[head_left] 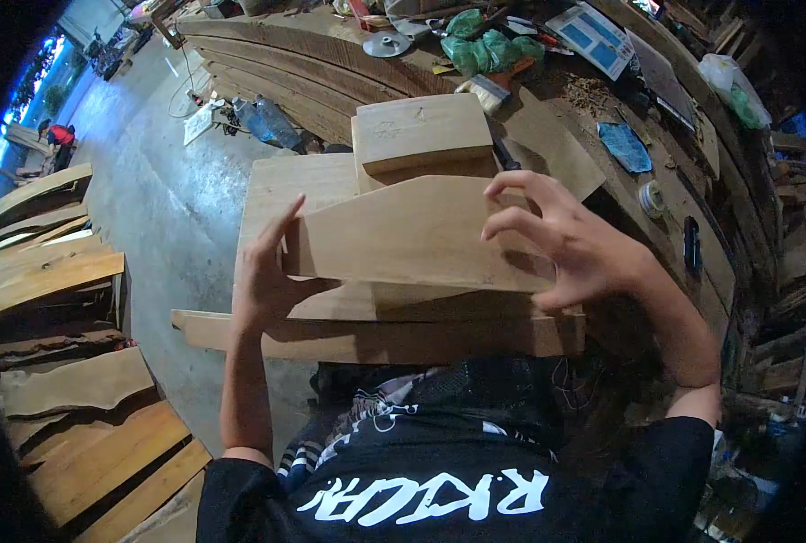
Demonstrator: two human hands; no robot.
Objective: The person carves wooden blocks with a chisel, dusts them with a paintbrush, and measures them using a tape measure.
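A pale wooden board [403,231] with a peaked upper edge lies between my two hands, above other wood pieces. My left hand [269,270] is at its left end, fingers up along the end and thumb by the lower edge. At the right end, my right hand [570,240] has its fingers curled over the face and its thumb near the lower corner. Behind the board sits a thick wooden block [426,131] with a curved lower edge. A wide flat plank [285,185] lies under these pieces, and a long narrow board [421,340] runs across nearest my body.
Wooden planks [86,462] are stacked on the floor at left. On the workbench behind are a brush [486,90], green plastic bags [489,52], a metal disc [387,43], blue sandpaper [625,147] and a tape roll [652,199]. Another person [61,136] is far off at left.
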